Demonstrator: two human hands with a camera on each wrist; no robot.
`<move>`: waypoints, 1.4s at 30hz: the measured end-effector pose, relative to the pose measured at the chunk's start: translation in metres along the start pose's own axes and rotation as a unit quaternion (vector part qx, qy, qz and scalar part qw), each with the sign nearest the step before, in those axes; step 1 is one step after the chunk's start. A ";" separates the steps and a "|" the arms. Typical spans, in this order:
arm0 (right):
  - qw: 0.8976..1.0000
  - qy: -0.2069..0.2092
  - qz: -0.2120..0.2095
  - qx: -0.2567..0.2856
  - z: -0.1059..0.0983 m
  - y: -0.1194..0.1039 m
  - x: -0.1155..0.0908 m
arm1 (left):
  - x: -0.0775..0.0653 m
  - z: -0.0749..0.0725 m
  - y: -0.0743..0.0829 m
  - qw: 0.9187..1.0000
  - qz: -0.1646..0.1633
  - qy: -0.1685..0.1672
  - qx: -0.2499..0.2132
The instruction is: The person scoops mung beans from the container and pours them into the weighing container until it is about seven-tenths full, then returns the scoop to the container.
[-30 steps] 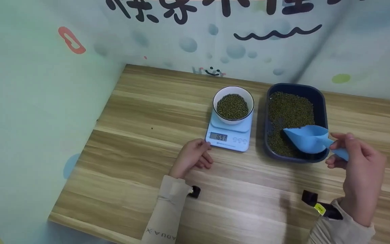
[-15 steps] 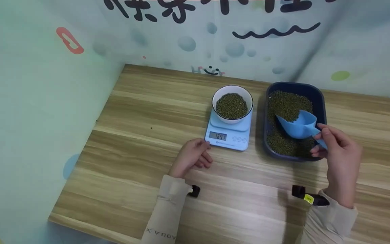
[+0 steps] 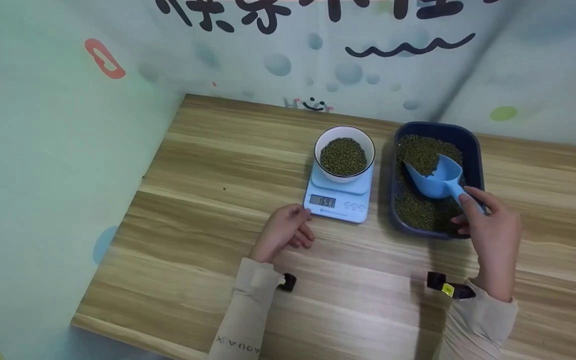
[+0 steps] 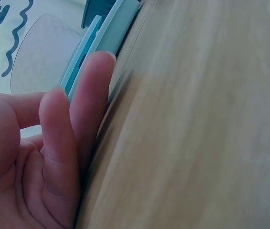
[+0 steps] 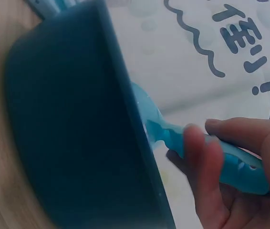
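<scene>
Scoop [image 3: 433,189] and its beans [image 3: 422,161] sit in the tub [image 3: 473,150]; we judge it light, stiff, prone to spilling, best held by the handle [image 5: 242,174], which our right hand [image 3: 495,227] grips. Our left hand [image 3: 284,227] rests relaxed, holding nothing, by the scale [image 3: 340,200].

You have wide passage across the tabletop [image 3: 203,200] left of the scale [image 3: 340,195], and between your left hand [image 3: 286,229] and right hand [image 3: 493,232]. Scale and dark tub [image 3: 472,150] stand with only a narrow gap between. The tub's raised walls obstruct your scoop [image 3: 434,188] sideways; upward is open. The backdrop [image 3: 248,65] closes off the far edge.
</scene>
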State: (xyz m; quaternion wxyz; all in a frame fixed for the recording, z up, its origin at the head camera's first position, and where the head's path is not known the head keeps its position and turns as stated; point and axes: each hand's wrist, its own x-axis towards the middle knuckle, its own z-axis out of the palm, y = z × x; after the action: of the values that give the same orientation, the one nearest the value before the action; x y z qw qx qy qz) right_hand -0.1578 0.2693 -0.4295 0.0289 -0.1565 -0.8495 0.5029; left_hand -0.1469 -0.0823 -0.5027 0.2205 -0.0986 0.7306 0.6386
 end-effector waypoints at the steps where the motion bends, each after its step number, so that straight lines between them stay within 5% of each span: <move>1: 1.000 0.000 -0.003 -0.024 0.000 0.000 0.000 | 0.000 0.000 0.000 1.000 0.000 0.000 0.000; 6: 0.995 0.032 -0.022 -0.093 0.004 0.003 0.003 | 0.000 0.000 0.000 1.000 -0.002 0.001 -0.001; 12: 0.992 0.063 -0.039 -0.103 0.015 0.006 0.009 | -0.001 0.000 -0.001 1.000 0.003 0.000 -0.001; 24: 0.991 0.009 -0.048 -0.124 0.026 0.007 0.012 | -0.002 0.001 -0.001 1.000 0.003 0.002 -0.004; 33: 0.972 0.001 -0.063 -0.224 0.034 0.007 0.013 | -0.001 0.000 -0.001 1.000 -0.006 -0.001 -0.006; 42: 0.963 -0.008 -0.077 -0.257 0.037 0.005 0.012 | 0.000 0.000 -0.002 1.000 0.010 0.000 0.004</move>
State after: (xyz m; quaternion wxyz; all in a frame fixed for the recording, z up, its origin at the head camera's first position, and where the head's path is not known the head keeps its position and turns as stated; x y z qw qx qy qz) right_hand -0.1755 0.2437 -0.4537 0.0195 -0.0888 -0.9598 0.2655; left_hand -0.1465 -0.0826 -0.5045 0.2142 -0.0905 0.7345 0.6376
